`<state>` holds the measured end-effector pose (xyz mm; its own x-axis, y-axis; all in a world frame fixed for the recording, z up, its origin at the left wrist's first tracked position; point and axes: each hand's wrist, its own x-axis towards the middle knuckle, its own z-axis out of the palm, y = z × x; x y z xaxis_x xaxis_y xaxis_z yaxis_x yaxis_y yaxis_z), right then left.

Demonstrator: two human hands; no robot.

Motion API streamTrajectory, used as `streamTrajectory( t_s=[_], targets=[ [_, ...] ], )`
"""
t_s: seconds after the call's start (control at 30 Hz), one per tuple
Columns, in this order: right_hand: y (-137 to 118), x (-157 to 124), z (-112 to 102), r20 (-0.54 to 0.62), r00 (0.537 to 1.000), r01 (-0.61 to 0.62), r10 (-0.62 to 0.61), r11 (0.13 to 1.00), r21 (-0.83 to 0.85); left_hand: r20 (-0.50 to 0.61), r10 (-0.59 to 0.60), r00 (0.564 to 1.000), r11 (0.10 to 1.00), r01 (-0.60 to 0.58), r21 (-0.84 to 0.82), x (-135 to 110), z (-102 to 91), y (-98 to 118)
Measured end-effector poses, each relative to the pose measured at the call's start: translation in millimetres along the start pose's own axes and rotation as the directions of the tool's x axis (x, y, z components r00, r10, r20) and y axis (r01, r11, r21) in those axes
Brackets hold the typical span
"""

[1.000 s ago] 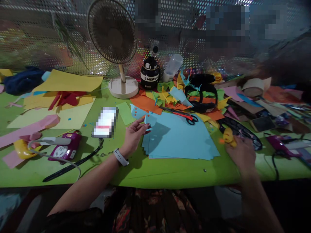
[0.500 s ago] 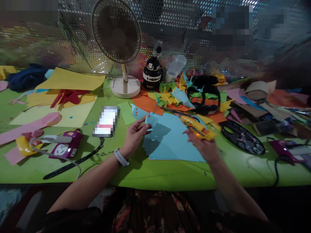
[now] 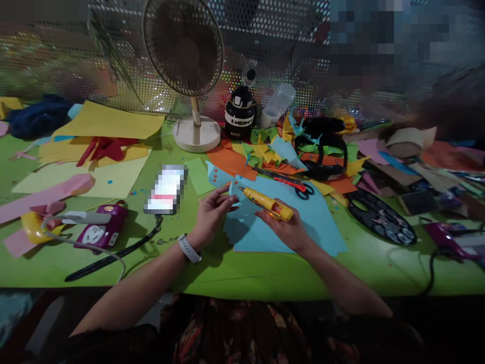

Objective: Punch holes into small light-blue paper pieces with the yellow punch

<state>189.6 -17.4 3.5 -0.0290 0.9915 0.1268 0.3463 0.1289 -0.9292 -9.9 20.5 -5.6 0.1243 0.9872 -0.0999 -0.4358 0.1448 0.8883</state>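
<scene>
Here's the green counter [image 3: 227, 278], one fan [image 3: 185, 50] standing far left of centre, one stack of blue paper [image 3: 252, 232] in the middle. Two hands at work! The right hand [image 3: 286, 230], reaching in from the near right, is clamped round one yellow glue gun [image 3: 269, 203], pointed left; the left hand [image 3: 212, 217], wrist bent slightly inward, pinches one small blue scrap [image 3: 233, 188] just beyond it, over the stack's left side.

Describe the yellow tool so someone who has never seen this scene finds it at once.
On the green table, find the central stack of light-blue paper. Above it, the right hand grips the yellow tool, its thin dark tip pointing toward the left hand. Unlike the red-and-black scissors lying just beyond, it is bright yellow, thick-bodied and held.
</scene>
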Motion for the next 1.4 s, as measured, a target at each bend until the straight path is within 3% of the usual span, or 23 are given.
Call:
streamTrajectory(
  t_s=[1.4],
  targets=[
    [-5.1,-0.4,-6.4,0.005,0.998,0.068,-0.069,0.959,-0.277,0.013,0.016,1.000,0.999,-0.016,0.034,-0.9,2.0,-0.4]
  ],
)
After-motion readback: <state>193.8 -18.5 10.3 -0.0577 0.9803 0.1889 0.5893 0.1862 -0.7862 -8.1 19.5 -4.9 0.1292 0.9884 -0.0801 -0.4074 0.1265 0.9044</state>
